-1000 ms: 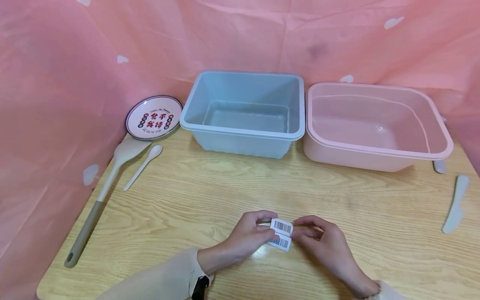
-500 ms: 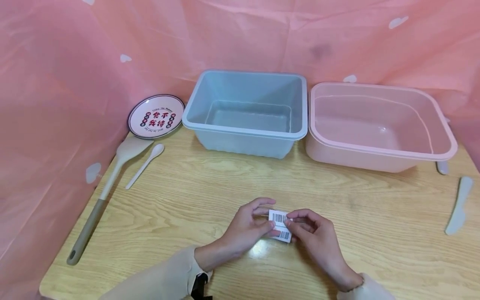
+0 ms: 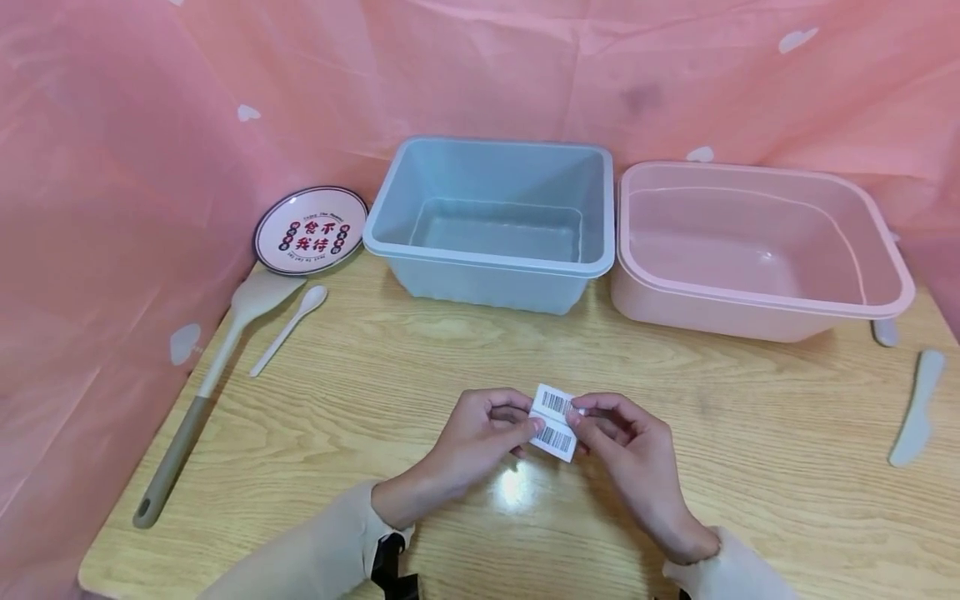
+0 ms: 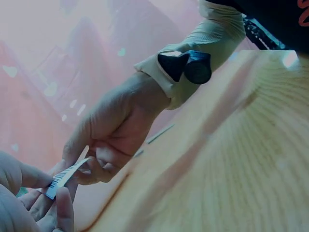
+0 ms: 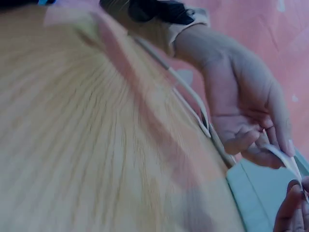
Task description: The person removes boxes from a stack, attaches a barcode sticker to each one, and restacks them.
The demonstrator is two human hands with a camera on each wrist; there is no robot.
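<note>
Paper label [image 3: 556,425] with two printed barcodes hangs over the near middle of the table [image 3: 360,442], pinched from both sides: the left hand [image 3: 476,437] has its thumb on the face at the left edge with fingers behind, and the right hand [image 3: 641,467] nips the right edge between thumb and forefinger. Fingers farther behind the paper are partly hidden, so their exact pressure cannot be told. An uneven pull between the two pinches would probably tear or skew it along the line between the barcodes; too firm a squeeze could crumple it, since it already looks bowed in the wrist views. A loosened thumb might let so light a piece drop. Whether its back is sticky cannot be seen; if so, it could cling to a fingertip. Matt white paper contrasts with smooth, glossy wood grain. Beyond stand a blue tub [image 3: 491,263] and a pink tub [image 3: 750,297], both of moulded plastic with rounded corners. Far left, a glazed round plate [image 3: 309,199] leans by a long spatula [image 3: 225,346] and slim spoon [image 3: 288,332]; right, a pale, dull knife [image 3: 917,412] lies flat.
</note>
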